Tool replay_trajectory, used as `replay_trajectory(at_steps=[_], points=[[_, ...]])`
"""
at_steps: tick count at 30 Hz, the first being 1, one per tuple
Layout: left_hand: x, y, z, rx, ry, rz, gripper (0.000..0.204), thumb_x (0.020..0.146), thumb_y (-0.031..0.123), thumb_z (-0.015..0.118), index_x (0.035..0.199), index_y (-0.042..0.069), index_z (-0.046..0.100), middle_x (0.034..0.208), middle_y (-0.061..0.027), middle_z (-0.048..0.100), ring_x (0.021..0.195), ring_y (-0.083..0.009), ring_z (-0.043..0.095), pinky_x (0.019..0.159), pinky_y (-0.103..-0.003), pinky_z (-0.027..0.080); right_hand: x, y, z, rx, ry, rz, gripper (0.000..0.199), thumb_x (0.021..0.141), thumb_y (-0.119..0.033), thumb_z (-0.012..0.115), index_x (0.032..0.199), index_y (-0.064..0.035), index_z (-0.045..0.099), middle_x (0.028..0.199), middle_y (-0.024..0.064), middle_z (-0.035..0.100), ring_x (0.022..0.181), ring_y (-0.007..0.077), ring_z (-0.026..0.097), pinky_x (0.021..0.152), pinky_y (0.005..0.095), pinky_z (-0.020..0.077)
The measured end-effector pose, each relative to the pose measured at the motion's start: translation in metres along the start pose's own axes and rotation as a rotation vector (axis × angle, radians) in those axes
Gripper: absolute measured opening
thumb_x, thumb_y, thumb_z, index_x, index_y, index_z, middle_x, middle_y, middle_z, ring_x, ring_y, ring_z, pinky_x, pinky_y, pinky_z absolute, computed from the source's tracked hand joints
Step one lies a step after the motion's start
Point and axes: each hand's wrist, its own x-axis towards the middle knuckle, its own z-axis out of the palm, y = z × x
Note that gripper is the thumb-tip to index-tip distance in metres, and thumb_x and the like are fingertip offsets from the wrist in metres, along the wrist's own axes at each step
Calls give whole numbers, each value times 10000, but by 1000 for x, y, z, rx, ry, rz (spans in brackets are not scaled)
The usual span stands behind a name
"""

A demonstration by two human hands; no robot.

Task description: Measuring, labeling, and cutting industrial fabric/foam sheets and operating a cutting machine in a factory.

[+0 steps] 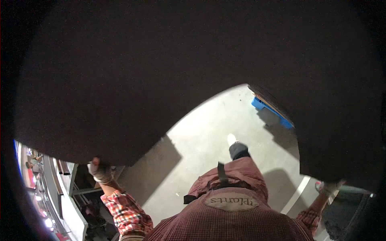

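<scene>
A large dark sheet filled the upper view, out in front of the person above the pale floor. The left hand and right hand, well apart, clasped its near edge (most fingers were hidden). A blue object showed beyond, partly covered.

The arms spread wide, left hand and right hand well apart; their closure is hard to make out.
</scene>
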Motion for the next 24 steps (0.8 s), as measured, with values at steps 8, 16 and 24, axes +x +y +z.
replay_trajectory(at_steps=[8,16,24], points=[[66,33,-40,-116,94,204,575,754,223,667,1270,57,473,1289,-100,489,1180,-301,446,1030,-483,296,168,37,341,884,-889,426,761,734,-530,667,1292,-67,436,1316,147,440,1212,337,403,1014,562,303],[93,26,-19,-230,254,352,469,771,45,663,1206,4,492,1241,-140,502,1120,-291,489,979,-422,414,159,59,705,890,-1045,640,667,728,-367,723,1244,-22,481,1307,133,456,1226,298,392,1054,482,271],[192,40,-92,-343,425,628,532,810,104,626,1282,-2,405,1323,-149,420,1211,-302,400,1050,-442,331,126,16,928,1179,-1337,145,580,809,-383,627,1264,-57,476,1285,117,488,1192,337,431,1037,490,290]])
